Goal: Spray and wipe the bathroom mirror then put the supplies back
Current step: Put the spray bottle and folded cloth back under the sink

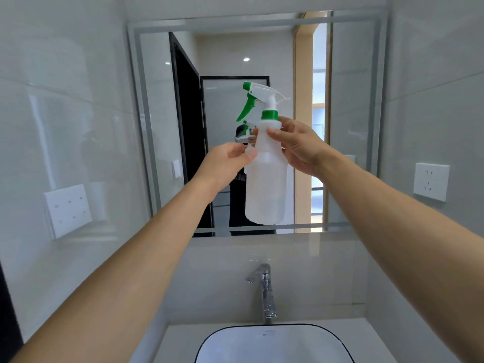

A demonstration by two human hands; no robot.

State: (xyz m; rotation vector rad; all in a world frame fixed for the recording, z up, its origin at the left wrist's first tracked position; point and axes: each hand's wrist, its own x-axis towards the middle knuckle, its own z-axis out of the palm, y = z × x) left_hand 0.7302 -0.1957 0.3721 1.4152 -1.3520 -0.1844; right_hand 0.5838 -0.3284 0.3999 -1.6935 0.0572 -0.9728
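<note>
White ceramic comes first: the sink basin [272,344], edged with a thin dark line, sits nearest, set into a pale counter. Just behind it rises a chrome faucet [264,289] against the grey tiled wall.

Farther out, both bare forearms reach up and forward toward the middle of the scene. The right hand [296,148] grips the spray bottle [267,179] at its shoulder, thumb across the near side and fingers wrapped behind the neck just below the green collar. The bottle is translucent white, upright, held in the air in front of the mirror [162,121], with its green trigger and nozzle pointing left. The left hand [227,163] is beside the bottle on its left, fingers loosely curled with the tips touching or nearly touching the bottle's side; the view is too soft there to say whether it actually grasps it.

On the left wall hangs a white switch plate [68,210]; on the right wall, a white power outlet [430,180]. Farthest back, the mirror, framed by a frosted band, reflects a dark door frame, a ceiling light and the bottle's own trigger.
</note>
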